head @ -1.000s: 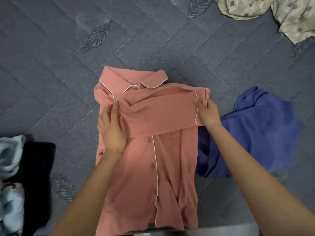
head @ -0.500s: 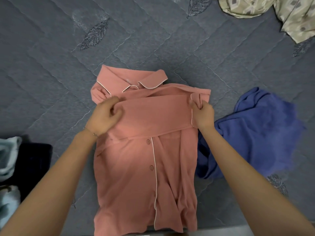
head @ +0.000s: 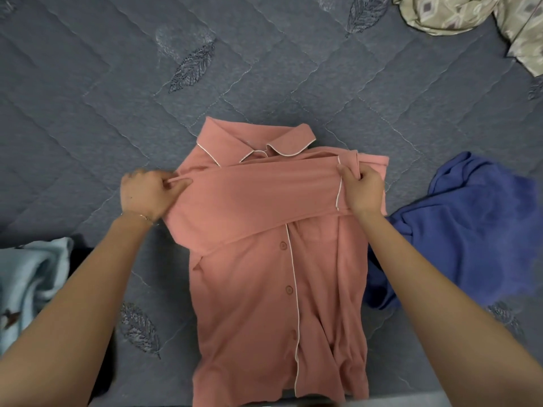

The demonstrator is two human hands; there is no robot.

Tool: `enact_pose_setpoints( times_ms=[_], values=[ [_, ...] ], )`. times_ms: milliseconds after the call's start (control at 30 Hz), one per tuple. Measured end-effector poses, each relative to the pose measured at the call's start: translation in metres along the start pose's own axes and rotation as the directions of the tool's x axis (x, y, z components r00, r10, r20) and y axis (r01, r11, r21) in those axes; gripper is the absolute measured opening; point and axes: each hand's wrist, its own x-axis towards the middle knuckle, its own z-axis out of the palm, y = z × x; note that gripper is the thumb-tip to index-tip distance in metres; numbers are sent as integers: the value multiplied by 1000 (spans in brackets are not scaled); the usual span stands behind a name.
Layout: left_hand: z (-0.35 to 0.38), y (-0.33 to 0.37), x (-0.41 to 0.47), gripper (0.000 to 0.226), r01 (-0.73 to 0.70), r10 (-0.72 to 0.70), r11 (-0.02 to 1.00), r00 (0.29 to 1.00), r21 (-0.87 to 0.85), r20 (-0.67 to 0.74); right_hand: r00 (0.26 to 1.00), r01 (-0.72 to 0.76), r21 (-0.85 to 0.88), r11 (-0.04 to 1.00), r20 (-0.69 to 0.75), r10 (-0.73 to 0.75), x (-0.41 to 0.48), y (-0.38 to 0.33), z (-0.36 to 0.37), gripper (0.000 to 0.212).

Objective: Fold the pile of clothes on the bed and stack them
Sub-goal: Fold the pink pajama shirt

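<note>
We're mid-fold on the pink shirt [head: 279, 259], which lies buttoned, front up, in the centre of the frame, collar toward the top. One sleeve [head: 264, 195] is laid across the chest. The left hand [head: 144, 192] pinches its fold at the shirt's left edge, and the right hand [head: 363, 189] grips the cuff end at the right edge, so both hands are closed on fabric. We judge the shirt about half done: sides are tucked in, but the body is not yet folded up. Left to do: a blue garment [head: 476, 224] crumpled at middle right, touching the shirt's edge, and a beige patterned garment [head: 470, 13] loose at upper right. At lower left sit light blue clothes [head: 26, 283] beside something dark [head: 85, 259], possibly the stack, but we can't tell if they're folded. The surface is a grey-blue quilted bedcover [head: 117, 98] with stitched leaf shapes. A pale strip runs along the bottom edge, and nothing else of the room shows.
</note>
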Motion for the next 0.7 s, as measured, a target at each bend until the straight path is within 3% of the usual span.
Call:
enact_pose_setpoints(
  times_ms=[67, 133, 233, 333, 467, 567, 700],
  values=[
    [4, -9, 4, 56, 34, -34, 999, 999, -29, 2, 998, -32, -31, 999, -48, 31, 1, 2, 0, 49],
    [9, -12, 6, 46, 57, -60, 996, 998, -71, -34, 997, -53, -83, 995, -64, 47, 2, 8, 1, 48],
    [20, -3, -1, 24, 27, -38, 994, 993, -103, -108, 996, -10, -162, 987, -86, -4, -5, 11, 4, 20],
    [32, 17, -17, 40, -143, 127, 986, 978, -88, -164, 982, 131, -302, 944, -88, -165, -20, 12, 9, 71],
    [49, 55, -49, 62, -200, 211, 966, 976, -163, 54, 914, 398, -417, 817, 107, -391, -52, 11, 20, 70],
    [68, 73, -79, 61, -344, 347, 933, 938, -107, 12, 878, 478, -435, 763, 211, -430, -75, 22, 29, 65],
    [81, 83, -120, 62, -335, 334, 942, 942, -1, -25, 845, 533, -476, 700, 349, -406, -103, 46, 34, 65]
  ],
)
